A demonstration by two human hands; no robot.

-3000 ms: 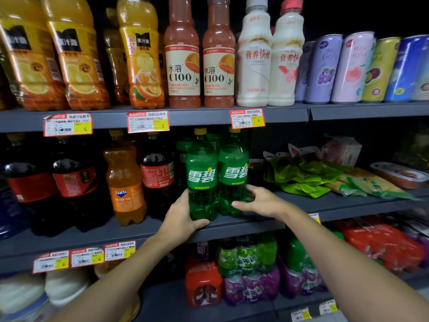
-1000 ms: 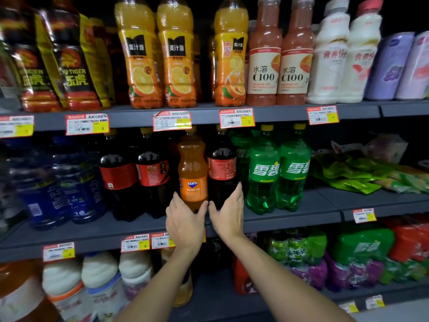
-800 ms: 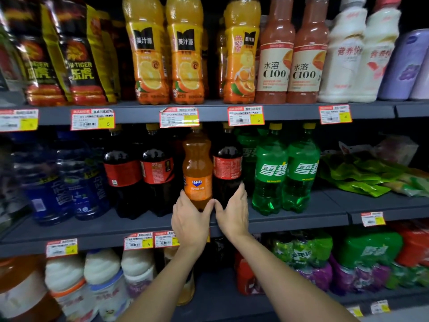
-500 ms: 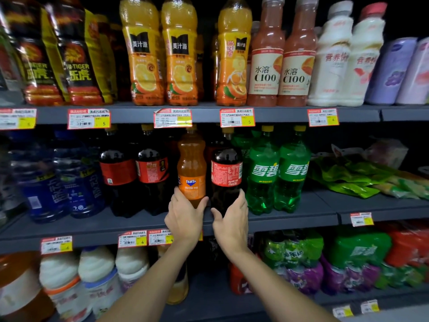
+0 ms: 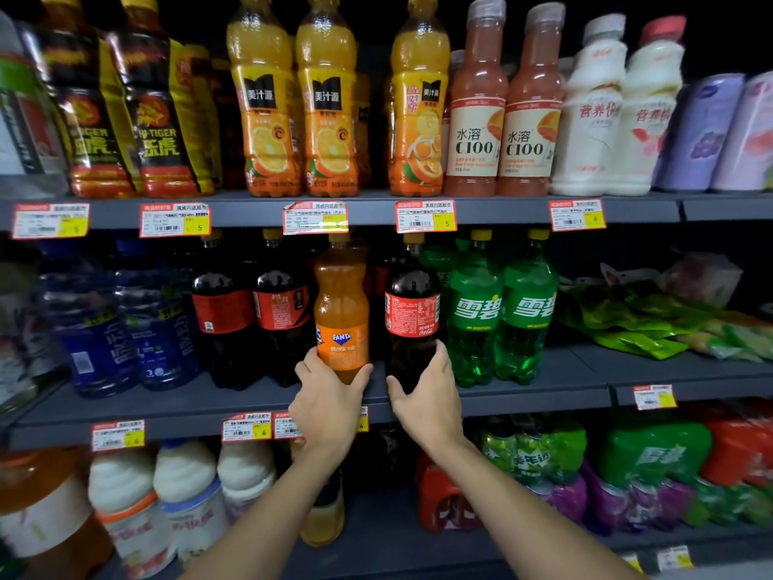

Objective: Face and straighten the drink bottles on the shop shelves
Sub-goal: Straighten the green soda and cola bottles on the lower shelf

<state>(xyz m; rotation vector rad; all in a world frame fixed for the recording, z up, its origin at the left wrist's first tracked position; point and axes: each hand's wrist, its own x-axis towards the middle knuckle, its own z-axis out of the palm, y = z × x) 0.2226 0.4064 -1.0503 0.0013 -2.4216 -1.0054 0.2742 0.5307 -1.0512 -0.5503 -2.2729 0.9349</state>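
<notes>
The Fanta bottle [image 5: 341,311] is orange, its orange label bearing a blue-and-white logo. The Coca-Cola bottle [image 5: 412,316] is near-black with a red label in white print and a yellow cap. The two Sprite bottles [image 5: 474,320] are green with white characters and yellow caps. The cola bottles [image 5: 223,307] further left are dark with red labels; the water bottles [image 5: 125,332] are blue. Above, the orange juice bottles [image 5: 261,119] are orange with black panels and orange-slice pictures, the C100 bottles [image 5: 474,131] pinkish with cream labels, the milk drink bottles [image 5: 594,119] white. The shelves [image 5: 543,395] are grey; the price tags [image 5: 426,216] white, red-edged, with yellow patches.
</notes>
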